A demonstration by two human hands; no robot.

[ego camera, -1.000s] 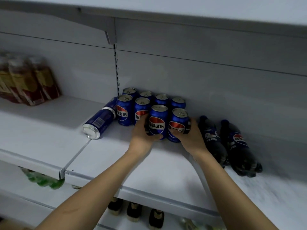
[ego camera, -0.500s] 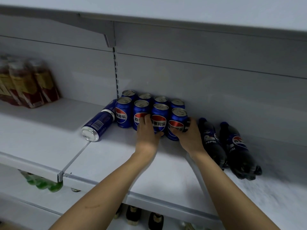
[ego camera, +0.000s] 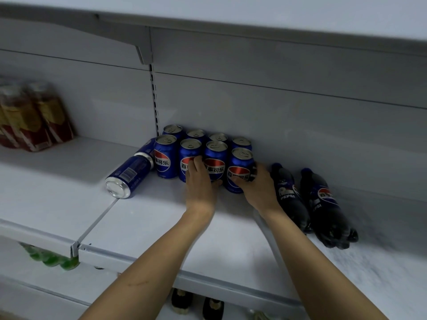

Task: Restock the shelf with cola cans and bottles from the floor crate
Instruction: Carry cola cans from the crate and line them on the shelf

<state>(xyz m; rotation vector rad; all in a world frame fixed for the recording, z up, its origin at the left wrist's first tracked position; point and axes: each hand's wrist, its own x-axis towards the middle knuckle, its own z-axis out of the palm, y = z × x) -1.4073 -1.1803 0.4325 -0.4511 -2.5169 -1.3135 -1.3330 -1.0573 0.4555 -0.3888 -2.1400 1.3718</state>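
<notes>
So the person's got both hands up on the white shelf [ego camera: 143,229], working on a block of blue cola cans [ego camera: 203,148] standing upright in two rows of four, right against the back wall. The left hand [ego camera: 200,185] lies against the front of the third can [ego camera: 216,160] in the front row, fingers reaching up across its label and the thumb curled along its base, so it looks like a loose grip on that one. The right hand [ego camera: 258,185] is wrapped around the end can [ego camera: 240,168] on the right of the front row, thumb across the front of the label and fingers round the far side.

Just left of the block a tipped can [ego camera: 128,175] lies on its side, bottom facing the camera, with another one lying behind it. To the right, two cola bottles [ego camera: 307,199] lie flat side by side, caps toward the wall, near the right hand. Far left there are some blurry red-and-yellow packs [ego camera: 32,116]. Under the shelf you can spot green bottles [ego camera: 49,258] and some dark bottle tops [ego camera: 196,301].
</notes>
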